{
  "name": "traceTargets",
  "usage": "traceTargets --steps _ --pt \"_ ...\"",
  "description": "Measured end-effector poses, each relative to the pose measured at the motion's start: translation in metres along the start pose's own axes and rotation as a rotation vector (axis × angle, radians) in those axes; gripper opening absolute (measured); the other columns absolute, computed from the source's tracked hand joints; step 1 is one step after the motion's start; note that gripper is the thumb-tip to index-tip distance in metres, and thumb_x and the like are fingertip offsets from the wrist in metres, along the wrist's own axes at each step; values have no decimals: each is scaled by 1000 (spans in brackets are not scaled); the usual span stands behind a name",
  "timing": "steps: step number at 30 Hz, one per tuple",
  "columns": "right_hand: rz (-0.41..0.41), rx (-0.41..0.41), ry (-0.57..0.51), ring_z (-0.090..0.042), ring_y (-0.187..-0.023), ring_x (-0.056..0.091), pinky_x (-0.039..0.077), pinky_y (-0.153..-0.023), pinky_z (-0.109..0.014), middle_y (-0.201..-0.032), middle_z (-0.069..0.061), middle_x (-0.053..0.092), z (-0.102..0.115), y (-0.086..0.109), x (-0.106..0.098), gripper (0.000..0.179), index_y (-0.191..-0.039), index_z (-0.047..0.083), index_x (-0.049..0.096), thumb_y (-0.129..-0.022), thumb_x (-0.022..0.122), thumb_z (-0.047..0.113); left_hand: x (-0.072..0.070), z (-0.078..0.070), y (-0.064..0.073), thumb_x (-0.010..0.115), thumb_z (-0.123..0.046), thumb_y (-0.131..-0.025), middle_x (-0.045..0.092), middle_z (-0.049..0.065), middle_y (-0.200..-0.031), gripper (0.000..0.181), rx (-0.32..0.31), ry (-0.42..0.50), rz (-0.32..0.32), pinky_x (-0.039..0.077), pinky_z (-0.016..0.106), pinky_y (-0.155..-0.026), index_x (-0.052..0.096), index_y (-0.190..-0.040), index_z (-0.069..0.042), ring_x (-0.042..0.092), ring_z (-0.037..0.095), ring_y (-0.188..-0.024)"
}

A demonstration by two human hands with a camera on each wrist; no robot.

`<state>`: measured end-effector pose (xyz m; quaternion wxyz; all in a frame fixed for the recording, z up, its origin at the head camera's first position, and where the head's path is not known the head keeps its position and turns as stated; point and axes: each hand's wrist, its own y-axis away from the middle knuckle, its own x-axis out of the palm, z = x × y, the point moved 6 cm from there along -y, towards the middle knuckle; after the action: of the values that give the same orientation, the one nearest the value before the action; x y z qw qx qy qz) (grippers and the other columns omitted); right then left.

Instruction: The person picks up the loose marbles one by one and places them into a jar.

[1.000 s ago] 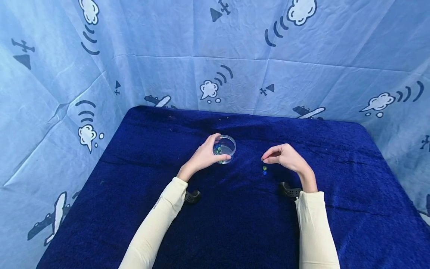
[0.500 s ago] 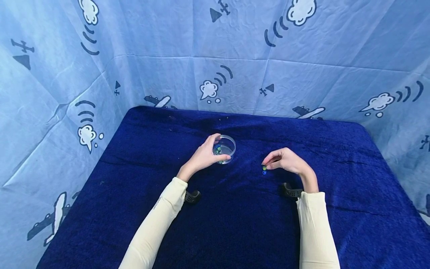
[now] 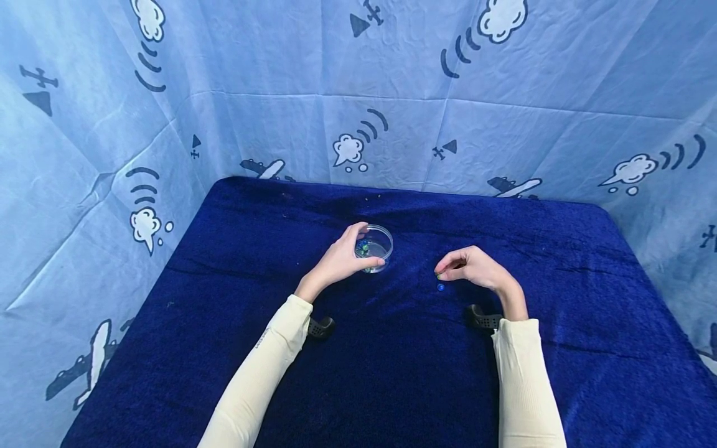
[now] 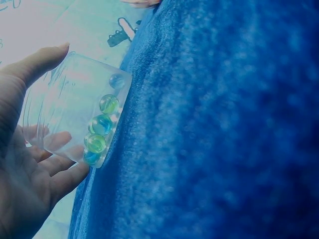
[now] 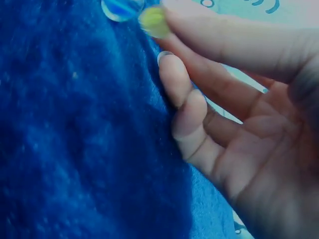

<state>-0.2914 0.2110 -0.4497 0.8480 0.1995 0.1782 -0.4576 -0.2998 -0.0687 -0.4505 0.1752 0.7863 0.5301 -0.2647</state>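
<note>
My left hand (image 3: 338, 256) grips a clear round plastic tub (image 3: 386, 236), thumb on the near side and fingers round the far side. Several green and blue glass marbles (image 4: 101, 124) lie along its bottom, seen through the wall in the left wrist view. To the right, my right hand (image 3: 476, 267) pinches a yellow-green marble (image 5: 154, 22) between thumb and index finger; in the head view only a sliver of it shows. A blue marble (image 3: 440, 287) rests on the cloth just below those fingertips.
Dark blue plush cloth (image 3: 392, 361) covers the table. Behind it and at the sides hangs a light blue printed curtain (image 3: 291, 130). Black wrist-worn devices (image 3: 322, 327) stick out near both cream sleeves (image 3: 526, 379).
My right hand came down onto the yellow-green marble, pinched it and drew it slightly left, away from the blue marble. The left hand and tub have stayed in place.
</note>
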Motion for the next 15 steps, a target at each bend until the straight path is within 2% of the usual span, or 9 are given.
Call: traceTargets --steps 8,15 --pt "-161 56 -10 -7 -82 70 55 -75 -25 -95 -10 77 9 -1 -8 17 -102 -7 76 -91 78 5 0 0 -1 82 -43 -87 45 11 -156 93 2 -5 -3 38 47 -114 33 -158 -9 46 26 -143" --pt "-224 38 -12 -4 -81 70 53 -74 -24 -97 -13 77 23 -3 -9 21 -104 -8 76 -90 80 7 0 2 -2 82 -43 -87 45 10 -157 94 -4 -7 -5 38 47 -114 33 -158 -9 46 25 -143"
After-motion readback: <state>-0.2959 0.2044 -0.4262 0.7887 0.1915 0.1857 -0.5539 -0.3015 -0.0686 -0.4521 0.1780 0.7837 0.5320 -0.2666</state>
